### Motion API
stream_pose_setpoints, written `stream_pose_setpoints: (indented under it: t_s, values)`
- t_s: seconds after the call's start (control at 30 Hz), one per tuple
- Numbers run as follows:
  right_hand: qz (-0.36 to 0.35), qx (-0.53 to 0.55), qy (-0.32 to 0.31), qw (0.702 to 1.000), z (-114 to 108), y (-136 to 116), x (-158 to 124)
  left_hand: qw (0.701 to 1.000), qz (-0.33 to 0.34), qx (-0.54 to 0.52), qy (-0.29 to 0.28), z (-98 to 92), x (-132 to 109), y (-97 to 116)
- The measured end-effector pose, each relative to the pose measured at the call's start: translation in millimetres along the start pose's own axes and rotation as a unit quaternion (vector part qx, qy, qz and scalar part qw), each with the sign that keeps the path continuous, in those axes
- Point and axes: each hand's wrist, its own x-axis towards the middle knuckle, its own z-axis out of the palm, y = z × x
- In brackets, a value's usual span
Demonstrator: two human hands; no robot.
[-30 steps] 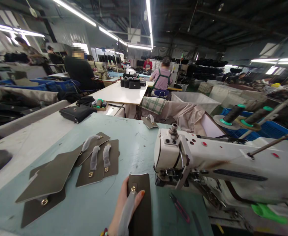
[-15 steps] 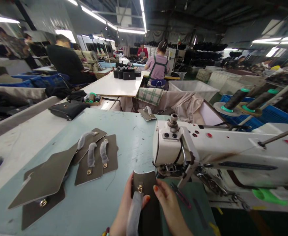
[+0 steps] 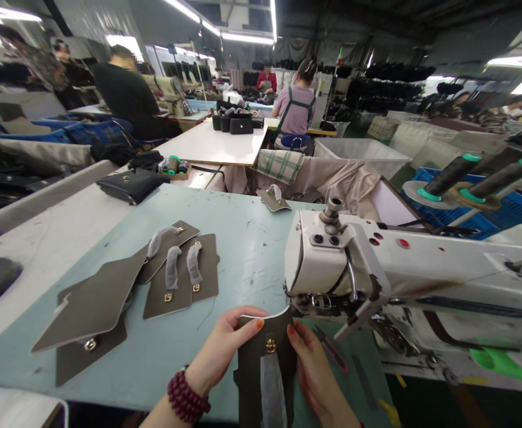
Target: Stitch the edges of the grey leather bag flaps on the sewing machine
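Both my hands hold one olive-grey leather flap with a gold clasp and a foam-wrapped strap, lifted just off the table's near edge. My left hand pinches its top left corner, thumb on the face. My right hand grips its right edge, fingers curled. The flap's top edge bends up, close to the head of the white sewing machine. Several similar flaps lie in a fan to the left on the pale blue table.
Pink-handled snips lie right of my right hand under the machine head. A larger leather panel rests at the left. A black bag and thread spools sit further back. Other people work at tables behind.
My right hand came in and took the flap's right edge. Both hands pulled the flap nearer and lifted it, curling its top edge. The camera shifted a little.
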Motion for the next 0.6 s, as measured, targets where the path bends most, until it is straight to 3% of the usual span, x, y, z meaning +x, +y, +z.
stream_pose_setpoints:
  t_s: [0.17, 0.33, 0.47, 0.6]
  values:
    - [-0.005, 0.001, -0.01, 1.0, -2, 2, -1, 1.0, 0.003, -0.013, -0.014, 2.9, 1, -1]
    - [-0.011, 0.007, -0.004, 1.0, -2, 4, 0, 0.978, 0.104, 0.166, -0.074, 0.8, 0, 21]
    - [-0.016, 0.016, 0.012, 1.0, -1, 5, 0, 0.909, 0.212, 0.356, -0.038, 2.5, -2, 33]
    - [-0.036, -0.001, 0.033, 0.999, 0, 6, -1, 0.831, 0.288, 0.475, -0.029, 7.7, -2, 25]
